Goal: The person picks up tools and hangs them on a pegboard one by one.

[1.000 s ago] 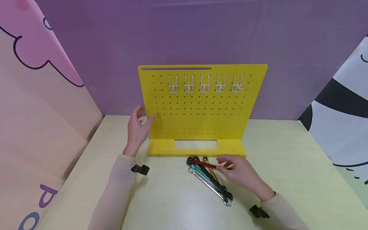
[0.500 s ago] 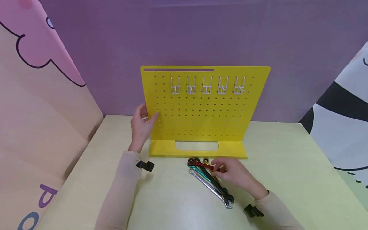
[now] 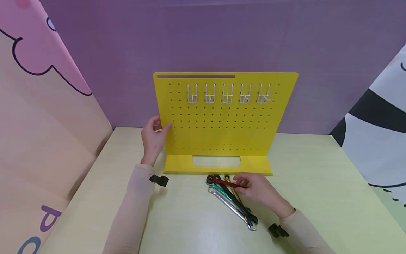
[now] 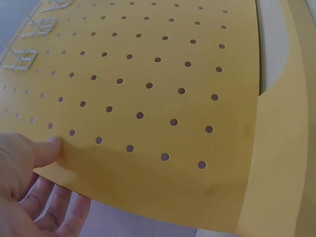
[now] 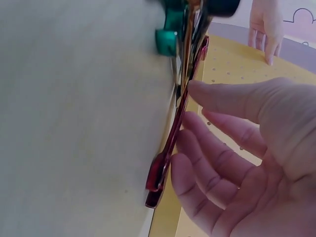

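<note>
My left hand (image 3: 153,139) grips the left edge of a yellow pegboard (image 3: 219,132). In the left wrist view its thumb (image 4: 47,150) lies on the front face and its other fingers reach behind. My right hand (image 3: 258,188) pinches the handle of a red wrench (image 3: 220,181). The right wrist view shows the red wrench (image 5: 174,126) between thumb and fingertips, its open end sticking out. Its ring end lies over a loose pile: a black wrench (image 3: 238,203), a green wrench (image 3: 224,192), a gold wrench (image 3: 234,192) and a silver wrench (image 3: 227,204).
Several white wire hooks (image 3: 227,94) hang in a row near the pegboard's top. Its yellow base (image 3: 179,164) rests on the pale table (image 3: 184,218), just behind the wrenches. A purple backdrop (image 3: 222,35) stands behind, with printed panels at both sides.
My left hand has closed onto the pegboard's edge after hovering beside it. The right hand has shifted slightly left along the red wrench. The wrench pile looks the same.
</note>
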Demonstrator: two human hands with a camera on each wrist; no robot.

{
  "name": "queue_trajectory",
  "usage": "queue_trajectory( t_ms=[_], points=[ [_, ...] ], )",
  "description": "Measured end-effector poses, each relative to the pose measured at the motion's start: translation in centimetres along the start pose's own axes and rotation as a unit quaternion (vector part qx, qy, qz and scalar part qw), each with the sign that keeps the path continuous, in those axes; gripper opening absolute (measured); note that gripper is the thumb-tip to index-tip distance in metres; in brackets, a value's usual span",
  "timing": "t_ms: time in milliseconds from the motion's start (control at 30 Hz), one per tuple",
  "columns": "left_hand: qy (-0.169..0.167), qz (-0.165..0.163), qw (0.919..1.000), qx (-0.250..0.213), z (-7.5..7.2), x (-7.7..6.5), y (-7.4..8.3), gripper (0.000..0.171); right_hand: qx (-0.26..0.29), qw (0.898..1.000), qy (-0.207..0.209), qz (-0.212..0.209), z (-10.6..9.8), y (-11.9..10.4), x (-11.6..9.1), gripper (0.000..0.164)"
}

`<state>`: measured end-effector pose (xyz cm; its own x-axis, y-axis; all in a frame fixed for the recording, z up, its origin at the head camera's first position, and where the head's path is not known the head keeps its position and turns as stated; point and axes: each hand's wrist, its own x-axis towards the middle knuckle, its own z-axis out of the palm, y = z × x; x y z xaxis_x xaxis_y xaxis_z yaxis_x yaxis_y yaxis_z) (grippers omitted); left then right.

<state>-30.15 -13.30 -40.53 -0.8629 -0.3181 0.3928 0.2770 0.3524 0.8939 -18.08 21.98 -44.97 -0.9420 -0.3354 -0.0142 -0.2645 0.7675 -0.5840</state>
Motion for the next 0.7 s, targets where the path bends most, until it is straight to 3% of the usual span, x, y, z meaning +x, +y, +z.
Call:
queue_trajectory(
  t_ms=[200, 400, 700],
  points=[
    [0.003, -0.001, 1.0000, -0.004, 0.1, 0.1, -0.3, 0.042, -0.031, 0.999, -0.016, 0.019, 0.1, 0.0, 0.6, 0.024],
    [-0.004, -0.003, 1.0000, -0.005, -0.1, 0.2, -0.3, 0.042, -0.035, 0.998, -0.037, 0.033, 0.2, -0.3, 1.1, 0.012],
    [-0.008, -0.009, 0.9999, -0.008, -0.2, 0.1, -0.4, 0.041, -0.039, 0.998, -0.045, -0.024, -0.1, -0.2, 0.8, 0.012]
  ],
)
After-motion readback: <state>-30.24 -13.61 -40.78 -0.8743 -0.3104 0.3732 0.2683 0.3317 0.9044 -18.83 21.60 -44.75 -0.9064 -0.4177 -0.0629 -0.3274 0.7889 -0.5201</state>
